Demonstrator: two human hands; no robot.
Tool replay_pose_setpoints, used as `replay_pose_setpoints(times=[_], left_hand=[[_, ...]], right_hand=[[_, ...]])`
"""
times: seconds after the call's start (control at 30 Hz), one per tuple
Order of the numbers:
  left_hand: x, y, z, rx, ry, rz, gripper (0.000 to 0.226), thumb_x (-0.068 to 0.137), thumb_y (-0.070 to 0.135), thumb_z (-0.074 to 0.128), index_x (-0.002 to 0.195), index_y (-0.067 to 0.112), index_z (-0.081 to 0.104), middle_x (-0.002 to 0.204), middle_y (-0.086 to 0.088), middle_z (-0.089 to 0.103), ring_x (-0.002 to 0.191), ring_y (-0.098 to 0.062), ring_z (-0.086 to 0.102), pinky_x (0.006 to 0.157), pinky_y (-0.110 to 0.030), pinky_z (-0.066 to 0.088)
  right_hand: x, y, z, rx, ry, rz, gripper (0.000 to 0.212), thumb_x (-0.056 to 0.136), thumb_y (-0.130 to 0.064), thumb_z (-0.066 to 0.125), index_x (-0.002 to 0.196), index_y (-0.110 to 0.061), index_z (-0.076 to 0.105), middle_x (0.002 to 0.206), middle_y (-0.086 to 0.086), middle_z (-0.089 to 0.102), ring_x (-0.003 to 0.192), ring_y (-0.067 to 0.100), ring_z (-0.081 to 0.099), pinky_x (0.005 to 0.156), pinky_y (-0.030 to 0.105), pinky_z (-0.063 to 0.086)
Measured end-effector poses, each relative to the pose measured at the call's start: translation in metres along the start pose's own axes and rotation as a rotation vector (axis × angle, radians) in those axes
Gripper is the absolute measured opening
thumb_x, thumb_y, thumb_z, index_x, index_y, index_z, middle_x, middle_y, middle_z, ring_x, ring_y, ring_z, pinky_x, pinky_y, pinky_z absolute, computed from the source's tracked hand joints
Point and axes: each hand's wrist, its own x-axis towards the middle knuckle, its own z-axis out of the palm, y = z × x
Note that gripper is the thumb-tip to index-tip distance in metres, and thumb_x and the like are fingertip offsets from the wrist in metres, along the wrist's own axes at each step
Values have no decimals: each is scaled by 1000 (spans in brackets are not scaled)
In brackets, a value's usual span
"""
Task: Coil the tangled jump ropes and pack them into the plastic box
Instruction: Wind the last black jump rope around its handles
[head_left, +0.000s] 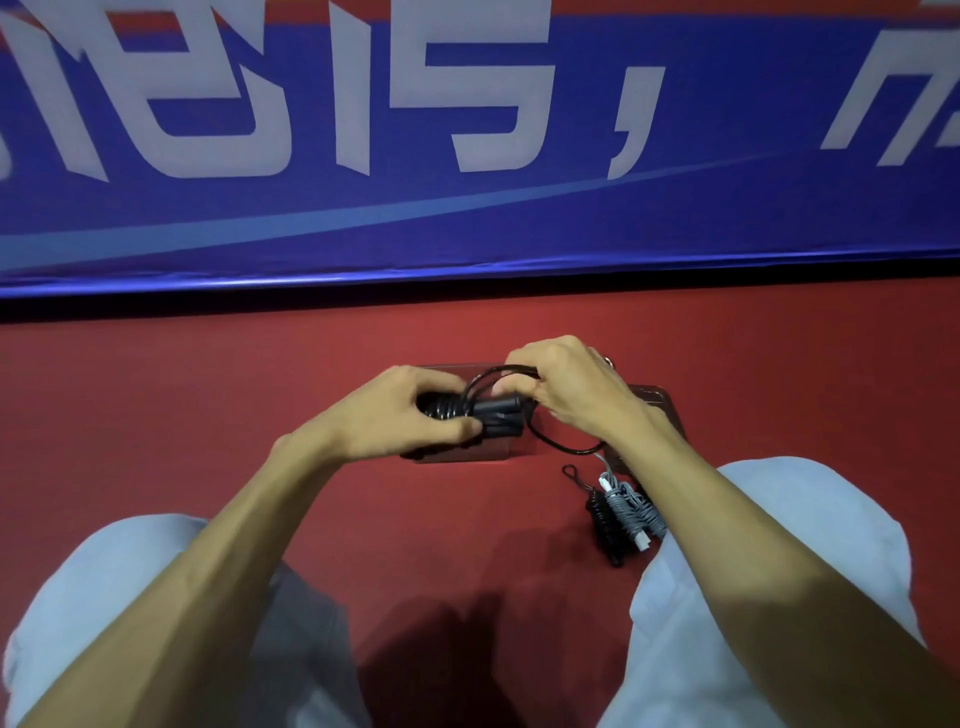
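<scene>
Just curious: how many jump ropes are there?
3: held rope between left hand and right hand; black coil and grey coil on the floor. Others may be hidden.

One wide-angle view, worn at the head, faces forward and steeply down. Close at centre: left hand (395, 410), right hand (566, 389). Trouser legs (104, 597) fill the near corners; blue banner (467, 208) spans the far side.

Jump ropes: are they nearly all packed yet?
Not yet. A black coiled rope and a grey coiled rope lie wound on the red floor. The left hand grips the handles of a third black rope; the right hand loops its cord. None shows inside the clear plastic box.
</scene>
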Motion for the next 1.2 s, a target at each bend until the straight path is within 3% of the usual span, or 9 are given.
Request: replay_pose_setpoints(times=[0.1,0.27,0.4,0.47,0.63,0.73,0.87,1.03,1.2], left_hand=[[-4,6,-8,-389,59,21,12,84,25,70,85,12,69,65,-1,63,51,-12,59,46,-22,46],[2,6,-6,-638,294,-24,24,71,43,68,80,21,65,75,-13,63,54,-28,59,46,-32,49],[8,4,-5,-820,352,-91,37,89,41,58,125,32,62,82,-11,62,61,-29,59,52,-36,50],[7,6,-7,-846,358,-128,43,95,41,53,133,20,56,80,-17,62,59,-31,58,53,-36,49],[8,6,-3,-684,585,-201,20,93,33,63,83,20,74,78,-15,67,56,-26,59,48,-31,50],[12,-10,-3,-398,688,-231,15,89,37,68,96,24,69,78,-7,70,50,-21,62,45,-29,50],[13,-25,-6,207,712,-307,34,84,57,64,111,38,62,85,8,71,72,-19,68,68,-35,53],[14,-22,-1,444,569,-236,44,88,54,62,125,32,53,110,1,69,93,-25,64,68,-34,43],[12,-21,-2,614,340,-114,41,85,51,66,118,31,52,110,7,67,93,-22,62,64,-33,39]], right_hand=[[2,0,7,198,-58,53,16,88,-7,63,74,-15,64,70,-3,64,66,12,56,62,34,46],[2,-13,14,253,-204,68,29,94,-25,60,66,-31,54,57,-17,54,55,0,49,57,21,36],[1,-22,21,202,-296,54,19,91,-36,60,74,-31,53,76,-1,61,74,21,57,70,36,48],[1,-25,22,180,-351,56,13,90,-35,62,82,-26,56,81,3,63,78,23,59,73,38,50],[-4,-21,9,158,-488,101,9,90,-26,66,83,-21,62,66,-6,57,63,15,60,55,20,41],[-6,-18,0,176,-451,112,10,87,-20,69,80,-19,62,65,-5,57,59,13,56,54,24,46],[-5,-16,-9,193,-359,83,13,85,-17,72,90,-13,62,74,-4,52,62,10,47,65,32,45],[-8,-17,-16,157,-332,-29,4,92,-12,62,95,-13,63,87,5,63,81,24,58,76,41,48],[-6,-13,-15,61,-97,-229,21,89,-3,64,103,-16,74,87,-3,61,83,14,58,77,35,50]])
